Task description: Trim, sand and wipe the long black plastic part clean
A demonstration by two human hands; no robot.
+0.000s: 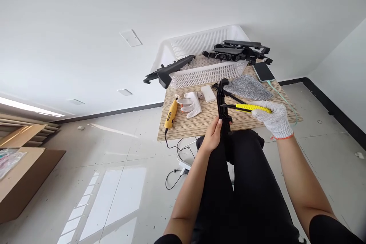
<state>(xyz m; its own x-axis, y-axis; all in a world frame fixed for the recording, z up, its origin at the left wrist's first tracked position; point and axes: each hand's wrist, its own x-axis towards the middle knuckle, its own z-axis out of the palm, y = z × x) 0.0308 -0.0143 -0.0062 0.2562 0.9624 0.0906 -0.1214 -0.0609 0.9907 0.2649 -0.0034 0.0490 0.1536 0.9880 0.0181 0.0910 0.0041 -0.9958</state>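
Note:
My bare left hand (213, 134) is closed around the lower end of a black plastic part (221, 101), held upright over the near edge of the table. In a white knit glove with an orange cuff, my right hand (273, 117) grips a tool with yellow and black handles (248, 107), which looks like pliers or cutters. The tool's dark tip meets the middle of the plastic part from the right. Whether its jaws are closed on the plastic is too small to tell.
A white basket (206, 74) at the back holds several black parts (237, 51). On the table (197, 127) lie a yellow corded power tool (170, 114), a glove (191, 105), a white block (208, 93), a grey cloth (247, 87) and a phone (263, 71). A cardboard box (28, 183) stands left.

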